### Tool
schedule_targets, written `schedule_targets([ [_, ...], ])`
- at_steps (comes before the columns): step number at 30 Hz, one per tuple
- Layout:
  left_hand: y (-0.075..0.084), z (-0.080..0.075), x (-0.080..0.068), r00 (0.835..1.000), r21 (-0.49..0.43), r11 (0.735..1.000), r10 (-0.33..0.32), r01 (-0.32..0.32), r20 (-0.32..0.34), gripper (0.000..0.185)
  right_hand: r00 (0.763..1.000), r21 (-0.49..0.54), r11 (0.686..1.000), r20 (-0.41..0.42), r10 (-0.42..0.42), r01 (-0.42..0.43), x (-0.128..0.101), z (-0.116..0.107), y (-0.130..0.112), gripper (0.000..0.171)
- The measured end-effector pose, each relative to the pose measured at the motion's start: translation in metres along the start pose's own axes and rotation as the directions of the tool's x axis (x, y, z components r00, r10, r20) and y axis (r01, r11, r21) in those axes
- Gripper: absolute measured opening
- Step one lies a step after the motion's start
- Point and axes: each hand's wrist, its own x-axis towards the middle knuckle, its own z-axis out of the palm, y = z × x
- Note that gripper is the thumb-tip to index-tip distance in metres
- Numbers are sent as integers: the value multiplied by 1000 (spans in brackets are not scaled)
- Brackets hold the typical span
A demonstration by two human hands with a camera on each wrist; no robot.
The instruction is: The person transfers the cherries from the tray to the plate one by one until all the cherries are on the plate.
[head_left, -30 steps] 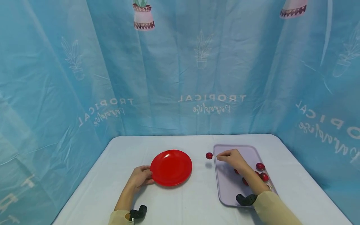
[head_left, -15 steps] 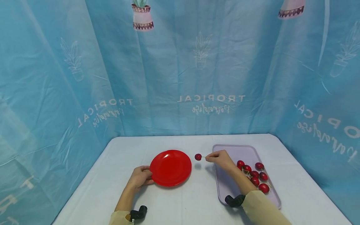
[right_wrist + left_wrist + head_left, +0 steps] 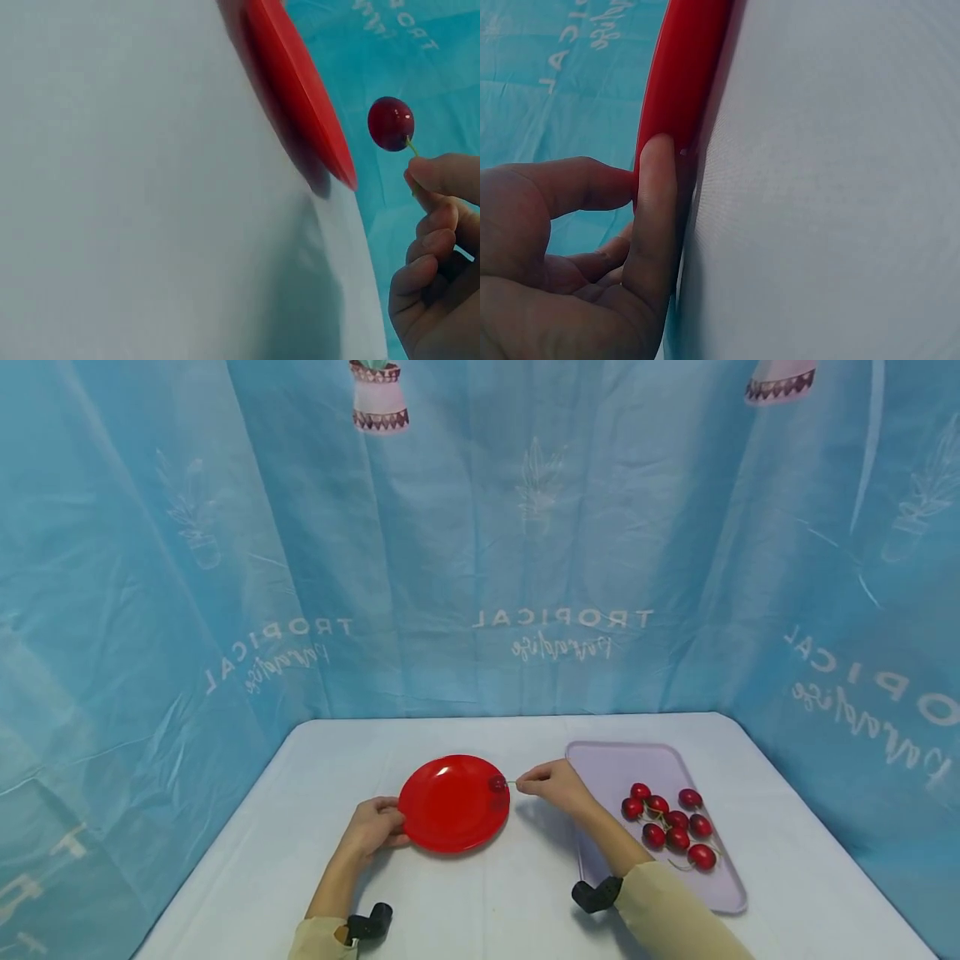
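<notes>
A red plate (image 3: 447,814) lies on the white table, left of centre. At its left rim my left hand (image 3: 371,827) holds the edge; in the left wrist view, one finger (image 3: 656,202) lies along the plate's outer side and another digit meets the rim from the other side. My right hand (image 3: 557,785) pinches a cherry's thin green stem between thumb and fingertips. The dark red cherry (image 3: 497,783) hangs sideways over the plate's right part. Against the blue cloth in the right wrist view, the cherry (image 3: 391,124) shows apart from the plate (image 3: 304,90).
On the right, a pale purple tray (image 3: 600,756) holds several cherries (image 3: 677,821) with stems, bunched in its right half. My right forearm crosses the tray's left edge. Blue printed curtains (image 3: 480,568) stand behind and beside the white table (image 3: 420,910).
My right hand has carried the cherry leftward from the tray's left edge to over the plate's right side. The tray's cherries have come out from behind my arm. My left hand stays at the rim.
</notes>
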Motion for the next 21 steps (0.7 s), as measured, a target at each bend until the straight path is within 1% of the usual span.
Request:
schedule_targets([
  [3, 0, -1, -1, 1000, -6, 1000, 5, -5, -2, 40, 1000, -7, 1000, 16, -17, 17, 3, 10, -4, 13],
  [6, -1, -1, -2, 1000, -9, 1000, -1, 1, 6, 39, 999, -4, 1000, 29, -16, 16, 4, 18, -5, 12],
  [18, -1, -1, -2, 1000, -19, 1000, -3, 3, 7, 40, 999, -38, 999, 51, -16, 18, 8, 42, -15, 9],
  [21, -2, -1, -1, 1000, -15, 1000, -5, 5, 0, 40, 997, -53, 997, 55, -48, 51, 9, 48, -18, 9],
])
